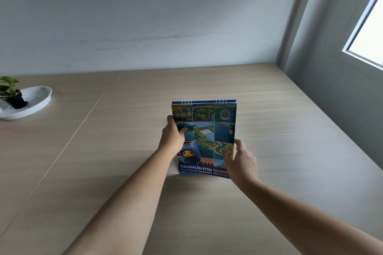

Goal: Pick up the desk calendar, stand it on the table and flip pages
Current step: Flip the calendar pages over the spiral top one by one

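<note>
A desk calendar (207, 130) with a blue photo-collage cover and white spiral rings along its top edge stands upright on the light wooden table (290, 151), cover facing me. My left hand (173, 135) grips its left edge, thumb on the cover and fingers behind. My right hand (241, 161) hovers at the lower right corner with fingers spread, touching or nearly touching the cover; it hides that corner.
A white oval dish (35, 103) holding a small potted plant (11, 93) sits at the far left of the table. A white wall runs along the back, and a grey wall with a window (369, 33) borders the right side.
</note>
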The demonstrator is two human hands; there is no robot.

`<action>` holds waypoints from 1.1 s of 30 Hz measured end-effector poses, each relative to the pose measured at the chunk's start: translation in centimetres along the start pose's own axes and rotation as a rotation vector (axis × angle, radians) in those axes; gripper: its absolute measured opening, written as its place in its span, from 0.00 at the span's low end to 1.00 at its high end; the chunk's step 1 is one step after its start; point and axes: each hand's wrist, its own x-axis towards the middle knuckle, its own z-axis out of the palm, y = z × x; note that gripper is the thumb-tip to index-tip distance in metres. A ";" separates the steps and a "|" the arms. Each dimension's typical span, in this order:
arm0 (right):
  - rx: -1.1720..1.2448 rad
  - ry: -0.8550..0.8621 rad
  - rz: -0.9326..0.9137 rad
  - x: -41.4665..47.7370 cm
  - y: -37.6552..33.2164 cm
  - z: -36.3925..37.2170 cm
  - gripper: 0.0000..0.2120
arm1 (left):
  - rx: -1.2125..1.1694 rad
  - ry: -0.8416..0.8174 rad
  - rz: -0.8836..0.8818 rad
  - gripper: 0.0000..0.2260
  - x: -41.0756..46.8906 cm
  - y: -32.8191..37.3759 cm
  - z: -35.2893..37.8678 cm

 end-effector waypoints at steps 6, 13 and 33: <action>0.307 -0.156 -0.010 1.9 0.6 -1.8 0.13 | -0.267 -0.207 -0.160 0.18 0.2 0.0 -1.2; 0.984 -0.219 0.036 2.9 -4.4 -8.6 0.16 | -0.742 -0.312 -0.203 0.18 -0.1 1.7 -5.0; 0.200 -0.233 -0.091 3.9 -1.3 -2.0 0.31 | -0.130 -0.080 0.000 0.12 0.5 1.1 -1.5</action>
